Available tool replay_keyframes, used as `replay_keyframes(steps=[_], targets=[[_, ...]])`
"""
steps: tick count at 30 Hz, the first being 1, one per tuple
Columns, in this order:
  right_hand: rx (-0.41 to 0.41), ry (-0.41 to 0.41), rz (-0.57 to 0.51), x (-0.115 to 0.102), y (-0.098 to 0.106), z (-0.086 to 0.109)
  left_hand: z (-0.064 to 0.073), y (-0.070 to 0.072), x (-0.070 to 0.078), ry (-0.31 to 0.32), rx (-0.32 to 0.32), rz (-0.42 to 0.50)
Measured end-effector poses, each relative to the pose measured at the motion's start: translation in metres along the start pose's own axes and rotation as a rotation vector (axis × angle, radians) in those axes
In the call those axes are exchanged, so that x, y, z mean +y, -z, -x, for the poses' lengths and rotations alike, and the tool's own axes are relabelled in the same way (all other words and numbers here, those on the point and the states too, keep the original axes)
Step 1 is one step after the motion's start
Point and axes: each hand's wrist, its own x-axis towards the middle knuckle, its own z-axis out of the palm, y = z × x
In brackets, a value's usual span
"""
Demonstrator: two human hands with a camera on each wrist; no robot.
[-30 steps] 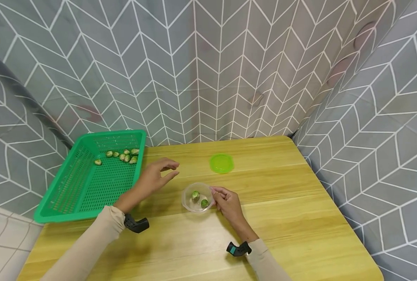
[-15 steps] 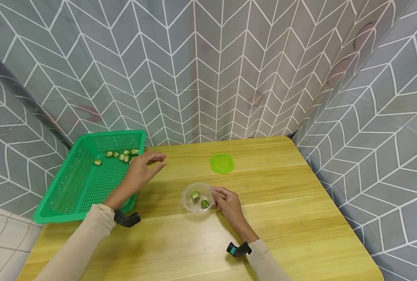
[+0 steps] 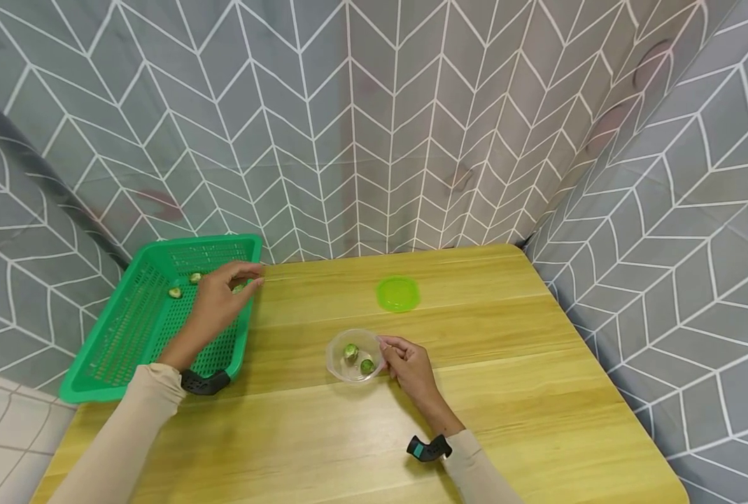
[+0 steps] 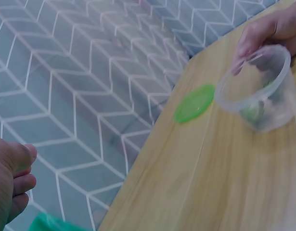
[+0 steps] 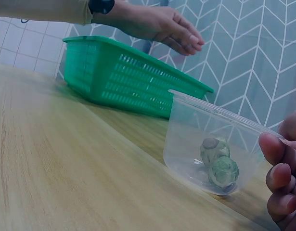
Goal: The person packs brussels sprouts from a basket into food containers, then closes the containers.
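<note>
I see two sprouts (image 3: 351, 352) in the clear tub (image 5: 181, 137) on the desk (image 3: 506, 364). My right hand (image 3: 411, 367) pinches its rim from the side, probably to steady it while leaving the mouth accessible. My left hand (image 3: 219, 297) hangs over the green basket (image 3: 96, 393), thumb parted from gently bent fingers, gripping nothing I can see; more sprouts (image 3: 175, 292) lie below. The lime lid (image 3: 397, 294) sits beyond the tub, apparently set aside.
</note>
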Motion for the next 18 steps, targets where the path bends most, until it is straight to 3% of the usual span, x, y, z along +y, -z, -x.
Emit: replay_keyframes(steps=[9, 14, 18], targets=[[0.002, -0.011, -0.006, 0.000, 0.000, 0.000, 0.005, 0.009, -0.028, 0.039, 0.036, -0.010], [0.015, -0.006, 0.008, 0.000, -0.001, 0.000, 0.006, 0.012, -0.042, 0.097, 0.023, -0.057], [0.018, -0.004, 0.006, 0.000, -0.001, 0.000, 0.006, 0.013, -0.053, 0.099, -0.003, -0.076]])
